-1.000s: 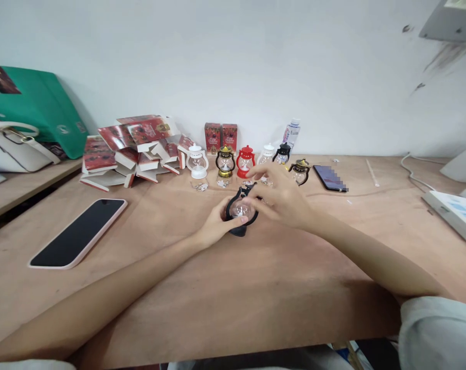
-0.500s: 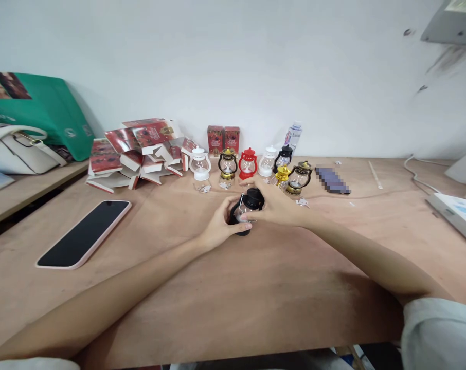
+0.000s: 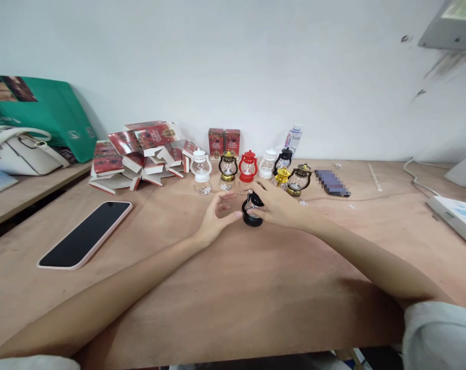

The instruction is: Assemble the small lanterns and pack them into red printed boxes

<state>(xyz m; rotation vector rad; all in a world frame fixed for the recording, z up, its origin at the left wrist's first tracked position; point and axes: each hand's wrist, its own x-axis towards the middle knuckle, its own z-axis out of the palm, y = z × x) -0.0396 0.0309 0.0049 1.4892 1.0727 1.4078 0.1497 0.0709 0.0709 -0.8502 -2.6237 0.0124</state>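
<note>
A small black lantern (image 3: 252,220) with a clear globe stands upright on the wooden table. My right hand (image 3: 273,203) grips it from the right side, thumb across the front of the globe and fingers over its top, which hides part of it. To its left, my left hand (image 3: 215,218) is apart from the lantern, with thumb and fingers spread and nothing in them. Behind my hands is a row of similar lanterns: a white one (image 3: 200,167), a bronze one (image 3: 228,167), a red one (image 3: 248,167) and several others.
A pile of opened red boxes (image 3: 148,144) lies at the back left, with two upright red boxes (image 3: 224,143) near the wall. A phone (image 3: 86,234) lies at left, a blurred purple item (image 3: 332,183) at right. A bottle (image 3: 293,137) stands behind the lanterns.
The black lantern has gone from tilted between both hands to upright on the table, slightly to the right. My left hand has let go and opened; my right hand still holds it.
</note>
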